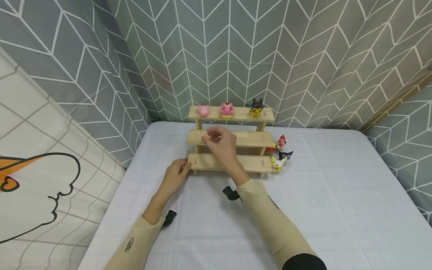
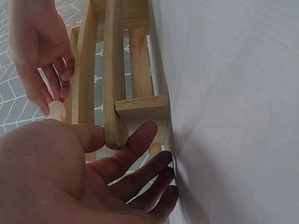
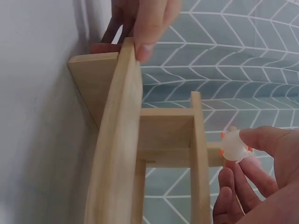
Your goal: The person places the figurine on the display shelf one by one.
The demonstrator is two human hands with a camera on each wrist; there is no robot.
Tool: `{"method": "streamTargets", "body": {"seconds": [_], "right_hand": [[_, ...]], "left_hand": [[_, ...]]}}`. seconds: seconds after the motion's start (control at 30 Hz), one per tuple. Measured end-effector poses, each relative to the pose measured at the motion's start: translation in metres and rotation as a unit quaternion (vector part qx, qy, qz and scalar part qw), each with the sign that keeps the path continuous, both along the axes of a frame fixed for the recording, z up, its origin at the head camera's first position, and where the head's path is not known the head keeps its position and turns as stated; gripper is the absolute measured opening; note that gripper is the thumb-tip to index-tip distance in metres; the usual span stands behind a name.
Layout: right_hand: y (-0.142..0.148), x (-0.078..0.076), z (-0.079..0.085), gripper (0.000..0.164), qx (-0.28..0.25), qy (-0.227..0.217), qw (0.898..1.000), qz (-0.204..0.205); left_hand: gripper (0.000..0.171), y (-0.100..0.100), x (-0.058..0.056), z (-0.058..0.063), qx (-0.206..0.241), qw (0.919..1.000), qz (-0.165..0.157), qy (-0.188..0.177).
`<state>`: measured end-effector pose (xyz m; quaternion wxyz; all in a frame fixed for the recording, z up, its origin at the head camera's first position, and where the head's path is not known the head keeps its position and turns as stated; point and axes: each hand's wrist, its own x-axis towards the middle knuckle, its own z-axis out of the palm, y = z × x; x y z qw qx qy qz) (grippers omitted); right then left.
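A three-tier wooden display stand [image 1: 251, 162] stands on the white-covered table. My left hand [image 1: 176, 173] grips the left end of its lowest shelf, thumb over the board and fingers beneath, as the left wrist view shows on the plank [image 2: 113, 70]. My right hand [image 1: 222, 142] is over the left part of the middle shelf. Between thumb and fingers it pinches a small white figurine [image 3: 235, 145] with orange marks. In the right wrist view this figurine overlaps the stand's far shelf end, and its far side is hidden.
Along the top shelf stand a pink blocky figurine [image 1: 204, 110], a rounder pink figurine [image 1: 227, 109] and a yellow figurine with black ears [image 1: 256, 108]. Several more, including a red figurine [image 1: 281, 141] and a yellow-and-white figurine [image 1: 278, 164], sit by the stand's right end. A patterned curtain [image 1: 216, 48] hangs behind.
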<state>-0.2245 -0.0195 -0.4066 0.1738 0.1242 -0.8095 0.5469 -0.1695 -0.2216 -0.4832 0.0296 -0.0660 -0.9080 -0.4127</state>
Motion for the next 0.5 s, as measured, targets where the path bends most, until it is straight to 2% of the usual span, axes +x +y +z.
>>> {"method": "streamTargets", "body": {"seconds": [0.27,0.5], "right_hand": [[-0.01,-0.008,-0.006,0.016,0.028,-0.007,0.999,-0.02],[-0.013,-0.011,-0.004,0.018,0.05,-0.017,0.998,-0.024]], "left_hand": [[0.032,0.0,0.0,-0.001,-0.001,1.0,-0.004,-0.005],[0.034,-0.001,0.0,0.0,-0.002,0.9999,-0.005,-0.009]]}}
